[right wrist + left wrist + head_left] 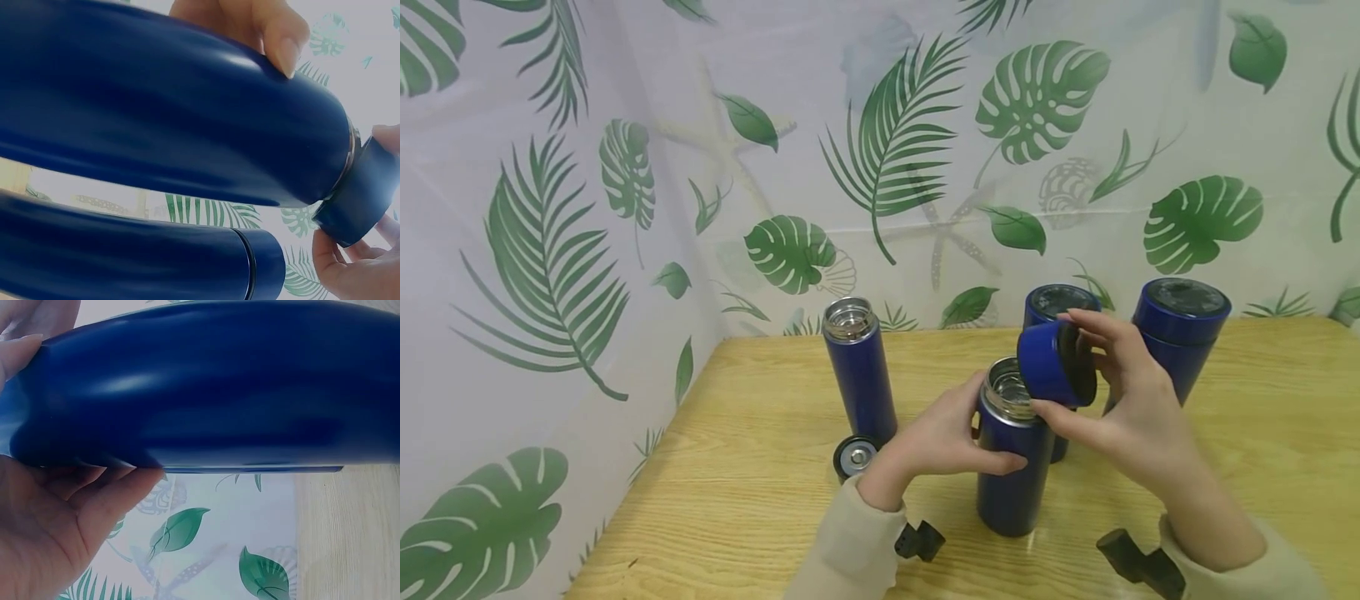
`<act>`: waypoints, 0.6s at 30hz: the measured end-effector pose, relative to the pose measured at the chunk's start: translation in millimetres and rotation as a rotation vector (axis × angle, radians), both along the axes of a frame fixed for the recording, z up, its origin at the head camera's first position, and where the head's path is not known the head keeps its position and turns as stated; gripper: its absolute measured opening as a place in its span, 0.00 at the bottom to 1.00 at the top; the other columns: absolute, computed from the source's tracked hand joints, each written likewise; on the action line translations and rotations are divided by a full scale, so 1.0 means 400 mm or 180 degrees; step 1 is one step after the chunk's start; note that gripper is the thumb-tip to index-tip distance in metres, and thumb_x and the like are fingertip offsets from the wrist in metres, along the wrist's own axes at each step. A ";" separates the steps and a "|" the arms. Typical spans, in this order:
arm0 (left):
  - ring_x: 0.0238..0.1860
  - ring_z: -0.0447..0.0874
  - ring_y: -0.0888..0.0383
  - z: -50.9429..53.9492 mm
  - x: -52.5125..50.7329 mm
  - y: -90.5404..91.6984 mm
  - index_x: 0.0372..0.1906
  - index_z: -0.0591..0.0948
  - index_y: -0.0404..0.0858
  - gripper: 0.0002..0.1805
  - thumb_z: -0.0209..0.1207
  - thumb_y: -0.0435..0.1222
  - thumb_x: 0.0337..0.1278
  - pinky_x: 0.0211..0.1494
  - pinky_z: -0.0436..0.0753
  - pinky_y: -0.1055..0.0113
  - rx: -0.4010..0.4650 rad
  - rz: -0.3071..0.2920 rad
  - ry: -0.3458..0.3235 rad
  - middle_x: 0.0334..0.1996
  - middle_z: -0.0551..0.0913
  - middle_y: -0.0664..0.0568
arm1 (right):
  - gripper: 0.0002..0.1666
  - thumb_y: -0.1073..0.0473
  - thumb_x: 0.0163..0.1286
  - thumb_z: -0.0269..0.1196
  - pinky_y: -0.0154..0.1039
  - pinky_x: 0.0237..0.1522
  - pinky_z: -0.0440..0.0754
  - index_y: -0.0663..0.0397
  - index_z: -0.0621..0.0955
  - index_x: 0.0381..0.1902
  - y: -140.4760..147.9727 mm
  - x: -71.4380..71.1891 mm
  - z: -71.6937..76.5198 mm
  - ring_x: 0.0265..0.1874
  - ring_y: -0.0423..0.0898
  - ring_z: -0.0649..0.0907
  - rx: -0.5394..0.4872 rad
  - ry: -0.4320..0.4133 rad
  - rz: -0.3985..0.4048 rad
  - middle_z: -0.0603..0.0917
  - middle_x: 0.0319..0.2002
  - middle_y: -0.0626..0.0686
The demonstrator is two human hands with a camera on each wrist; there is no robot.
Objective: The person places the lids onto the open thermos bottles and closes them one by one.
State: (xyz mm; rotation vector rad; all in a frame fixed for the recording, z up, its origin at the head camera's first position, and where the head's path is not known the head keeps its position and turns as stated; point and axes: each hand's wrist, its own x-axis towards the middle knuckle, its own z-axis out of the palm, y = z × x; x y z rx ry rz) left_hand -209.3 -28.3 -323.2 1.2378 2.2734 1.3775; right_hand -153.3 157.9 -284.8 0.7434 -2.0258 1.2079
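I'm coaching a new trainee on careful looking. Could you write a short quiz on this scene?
1. How many vacuum flasks have no lid on?
2. True or false: the right hand holds a blue lid tilted.
3. Where is the upturned lid? A) Right of the capped flasks; B) in front of the far-left flask; C) behind every flask.

Key: 1: two, the far-left flask and the one in the left hand. 2: true. 3: B.

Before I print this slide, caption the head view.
The left grip holds an open flask upright; the right grip holds a tilted cap at its mouth.
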 end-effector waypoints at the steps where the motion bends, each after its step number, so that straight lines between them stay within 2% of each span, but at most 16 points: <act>1: 0.38 0.71 0.63 0.000 0.001 0.001 0.61 0.59 0.45 0.41 0.67 0.34 0.38 0.30 0.75 0.72 -0.0013 0.0007 -0.0005 0.46 0.72 0.56 | 0.53 0.85 0.26 0.69 0.22 0.43 0.68 0.68 0.63 0.56 0.000 0.000 0.000 0.51 0.36 0.69 0.0016 0.0022 0.0002 0.68 0.54 0.50; 8: 0.38 0.71 0.64 -0.007 0.002 0.009 0.60 0.59 0.45 0.40 0.67 0.34 0.40 0.32 0.75 0.72 0.0012 -0.0070 -0.0019 0.46 0.72 0.58 | 0.55 0.86 0.23 0.69 0.22 0.43 0.69 0.69 0.62 0.56 -0.002 0.000 -0.004 0.49 0.36 0.71 0.0055 0.0133 0.0113 0.70 0.52 0.55; 12: 0.35 0.71 0.64 -0.007 0.004 0.013 0.60 0.60 0.45 0.39 0.67 0.34 0.40 0.29 0.74 0.72 0.0019 -0.0120 0.0027 0.45 0.72 0.59 | 0.55 0.85 0.24 0.69 0.23 0.43 0.70 0.69 0.62 0.57 -0.004 0.000 -0.004 0.48 0.36 0.72 0.0058 0.0128 0.0182 0.70 0.51 0.51; 18: 0.35 0.70 0.64 -0.006 0.006 0.013 0.60 0.59 0.44 0.39 0.66 0.34 0.41 0.28 0.73 0.73 -0.0016 -0.0104 0.0055 0.44 0.72 0.59 | 0.55 0.84 0.25 0.70 0.23 0.41 0.71 0.67 0.63 0.57 -0.005 -0.001 -0.007 0.45 0.35 0.73 0.0113 0.0142 0.0138 0.72 0.48 0.50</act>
